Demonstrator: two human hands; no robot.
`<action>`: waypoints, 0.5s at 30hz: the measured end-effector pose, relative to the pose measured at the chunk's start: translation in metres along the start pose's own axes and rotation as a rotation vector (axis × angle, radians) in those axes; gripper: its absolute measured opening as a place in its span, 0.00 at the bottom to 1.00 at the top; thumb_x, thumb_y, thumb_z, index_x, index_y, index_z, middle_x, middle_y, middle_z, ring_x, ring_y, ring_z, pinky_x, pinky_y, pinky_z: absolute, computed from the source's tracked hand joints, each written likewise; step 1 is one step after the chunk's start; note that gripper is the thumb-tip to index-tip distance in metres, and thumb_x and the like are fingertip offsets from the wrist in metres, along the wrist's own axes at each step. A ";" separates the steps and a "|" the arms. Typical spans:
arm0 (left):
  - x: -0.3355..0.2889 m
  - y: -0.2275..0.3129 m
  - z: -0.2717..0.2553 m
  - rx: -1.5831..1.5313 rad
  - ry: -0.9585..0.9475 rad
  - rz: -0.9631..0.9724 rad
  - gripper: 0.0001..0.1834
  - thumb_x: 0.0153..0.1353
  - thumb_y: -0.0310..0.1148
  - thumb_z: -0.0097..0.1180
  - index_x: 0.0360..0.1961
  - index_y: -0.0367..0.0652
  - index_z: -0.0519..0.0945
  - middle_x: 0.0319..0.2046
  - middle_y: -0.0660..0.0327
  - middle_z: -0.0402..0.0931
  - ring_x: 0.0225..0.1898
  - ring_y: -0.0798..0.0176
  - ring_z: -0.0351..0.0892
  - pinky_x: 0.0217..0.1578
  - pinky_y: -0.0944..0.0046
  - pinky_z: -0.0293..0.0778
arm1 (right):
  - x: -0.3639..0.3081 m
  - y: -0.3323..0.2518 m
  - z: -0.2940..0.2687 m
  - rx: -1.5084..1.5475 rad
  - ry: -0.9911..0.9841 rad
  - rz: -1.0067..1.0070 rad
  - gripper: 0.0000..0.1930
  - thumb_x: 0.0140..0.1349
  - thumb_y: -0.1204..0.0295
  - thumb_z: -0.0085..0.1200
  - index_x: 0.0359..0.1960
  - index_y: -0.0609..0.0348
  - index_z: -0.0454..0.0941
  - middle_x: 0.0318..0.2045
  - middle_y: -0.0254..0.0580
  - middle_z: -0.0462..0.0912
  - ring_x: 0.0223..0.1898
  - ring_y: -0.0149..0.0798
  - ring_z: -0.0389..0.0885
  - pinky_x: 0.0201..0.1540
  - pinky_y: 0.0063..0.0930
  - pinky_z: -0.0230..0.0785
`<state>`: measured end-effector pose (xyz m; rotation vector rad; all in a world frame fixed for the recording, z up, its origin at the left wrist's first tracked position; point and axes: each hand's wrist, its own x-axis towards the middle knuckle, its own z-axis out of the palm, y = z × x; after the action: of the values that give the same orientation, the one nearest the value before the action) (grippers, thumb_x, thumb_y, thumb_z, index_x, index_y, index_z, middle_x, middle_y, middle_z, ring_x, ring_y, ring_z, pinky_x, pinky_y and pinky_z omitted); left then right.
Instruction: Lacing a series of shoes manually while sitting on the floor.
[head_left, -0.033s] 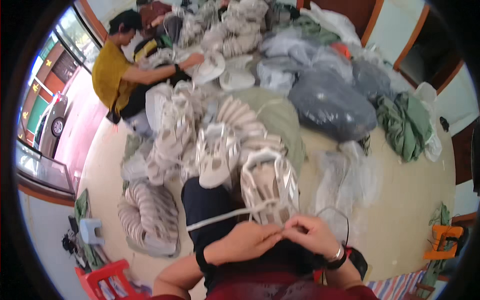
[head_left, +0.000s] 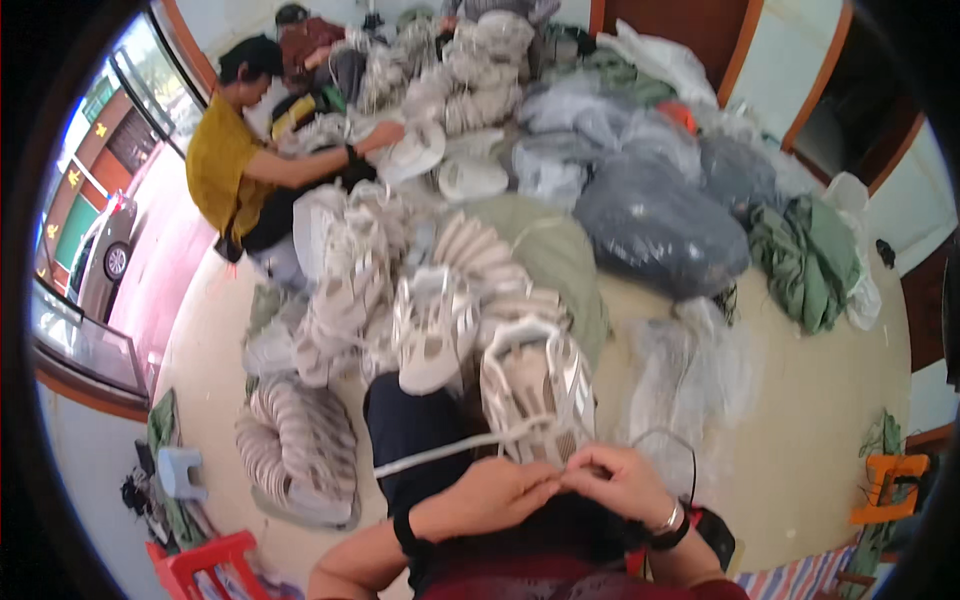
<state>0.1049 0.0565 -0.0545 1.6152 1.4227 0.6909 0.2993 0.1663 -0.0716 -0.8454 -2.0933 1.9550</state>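
A: How do the hands stand?
B: The bare left hand (head_left: 490,498) and right hand (head_left: 622,482) are both narrowed to a fingertip pinch, nearly meeting; what sits between the fingertips is too small to tell.
A: And the shoe?
B: The beige-and-white openwork shoe upper (head_left: 530,375) is just beyond the fingertips, with a flat off-white lace (head_left: 450,448) crossing its lower part and reaching over the dark trouser leg (head_left: 408,415).
A: Anything changed from the earlier frame?
B: Little. The nearby things sit slightly lower in view, and the hands keep the same pose. At the far end, more shows of the co-worker in maroon (head_left: 305,42).
A: The counts?
B: Two hands, one upper at them, a second pale upper (head_left: 432,335) just to its left, one curled bundle of beige striped pieces (head_left: 295,440), two co-workers counting the one in mustard yellow (head_left: 222,150), and one pale-blue plastic stool (head_left: 182,472).
A: Where is there room?
B: Rightward, cream floor (head_left: 810,410) stretches between the crumpled clear plastic (head_left: 685,360) and the orange plastic seat (head_left: 893,485). Beyond the upper, the heaped pieces crowd close.
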 end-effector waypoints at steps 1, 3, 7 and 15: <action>0.001 -0.005 0.001 -0.021 -0.018 -0.037 0.10 0.65 0.40 0.48 0.37 0.46 0.76 0.21 0.49 0.75 0.25 0.43 0.77 0.26 0.50 0.71 | 0.000 0.004 0.001 -0.006 0.005 0.002 0.07 0.60 0.71 0.59 0.36 0.60 0.78 0.26 0.31 0.78 0.28 0.22 0.74 0.31 0.19 0.67; -0.001 -0.007 0.002 -0.067 -0.038 -0.044 0.10 0.66 0.40 0.48 0.38 0.46 0.76 0.21 0.50 0.75 0.24 0.45 0.77 0.25 0.52 0.70 | 0.001 0.009 0.007 -0.012 0.055 -0.060 0.07 0.60 0.69 0.61 0.34 0.59 0.81 0.22 0.23 0.76 0.25 0.16 0.69 0.27 0.13 0.61; -0.003 -0.010 0.010 -0.103 -0.034 -0.090 0.10 0.66 0.38 0.48 0.40 0.45 0.76 0.20 0.53 0.75 0.24 0.48 0.77 0.27 0.55 0.71 | -0.005 0.003 0.010 0.125 0.070 -0.036 0.08 0.60 0.69 0.61 0.36 0.61 0.81 0.25 0.26 0.79 0.26 0.17 0.71 0.28 0.15 0.65; -0.027 0.012 -0.016 -0.369 0.064 -0.090 0.14 0.67 0.32 0.50 0.53 0.45 0.76 0.26 0.58 0.79 0.25 0.67 0.81 0.26 0.67 0.75 | -0.010 0.011 -0.017 0.117 0.487 -0.009 0.06 0.59 0.73 0.58 0.36 0.61 0.81 0.27 0.27 0.80 0.27 0.19 0.71 0.31 0.15 0.65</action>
<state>0.0917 0.0347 -0.0331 1.2447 1.3133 0.8995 0.3192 0.1762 -0.0773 -1.1445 -1.6816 1.6352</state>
